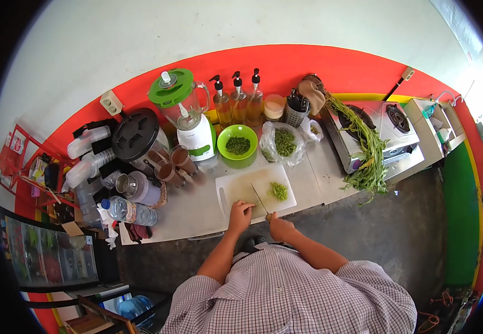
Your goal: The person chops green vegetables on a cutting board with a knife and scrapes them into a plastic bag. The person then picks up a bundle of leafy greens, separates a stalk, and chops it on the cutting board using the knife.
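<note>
My right hand (281, 228) is wrapped round the handle of a knife (260, 198), whose blade points away from me over a white cutting board (230, 186). To its left, my left hand (241, 216) rests at the board's near edge with its fingers drawn together; whatever they pinch is too small to make out. A small heap of chopped greens (278, 191) lies on the board, right of the blade. Beyond the board stand a green bowl (225, 138) holding darker chopped greens and a clear plastic bag (267, 133) with more greens inside.
A blender (195, 133), pump bottles (238, 106) and a utensil holder (295, 116) line the wall. At right, a leafy green bunch (370, 147) hangs over the gas stove (405, 136). Brown cups (169, 172), a water bottle (127, 210) and a black-lidded container (140, 133) crowd the left.
</note>
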The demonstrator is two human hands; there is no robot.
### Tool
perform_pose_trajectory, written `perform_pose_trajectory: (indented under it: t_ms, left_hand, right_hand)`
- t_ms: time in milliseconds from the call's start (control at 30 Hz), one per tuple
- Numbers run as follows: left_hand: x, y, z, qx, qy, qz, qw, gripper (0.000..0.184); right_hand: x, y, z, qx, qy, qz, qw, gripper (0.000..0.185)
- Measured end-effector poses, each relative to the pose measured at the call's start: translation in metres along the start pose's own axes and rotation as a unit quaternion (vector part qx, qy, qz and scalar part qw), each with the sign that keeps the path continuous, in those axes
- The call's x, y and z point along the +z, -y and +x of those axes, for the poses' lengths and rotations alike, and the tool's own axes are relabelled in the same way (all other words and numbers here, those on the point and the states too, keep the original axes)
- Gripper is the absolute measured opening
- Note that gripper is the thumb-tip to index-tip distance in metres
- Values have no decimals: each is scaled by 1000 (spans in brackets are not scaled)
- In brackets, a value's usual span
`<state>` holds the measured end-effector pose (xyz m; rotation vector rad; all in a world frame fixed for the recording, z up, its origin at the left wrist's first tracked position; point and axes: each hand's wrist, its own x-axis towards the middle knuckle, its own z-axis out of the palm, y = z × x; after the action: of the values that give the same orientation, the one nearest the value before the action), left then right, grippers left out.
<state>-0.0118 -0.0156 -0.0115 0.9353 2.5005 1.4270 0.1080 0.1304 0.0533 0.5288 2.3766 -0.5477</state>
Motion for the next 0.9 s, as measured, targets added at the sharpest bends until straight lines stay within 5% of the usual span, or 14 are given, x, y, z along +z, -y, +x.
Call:
perform_pose_trajectory:
  t_ms: [900]
  left_hand:
    - [-8,7,-1,12,50,-18,999,37]
  right_hand:
    - [2,-2,17,-27,-19,-15,999,53]
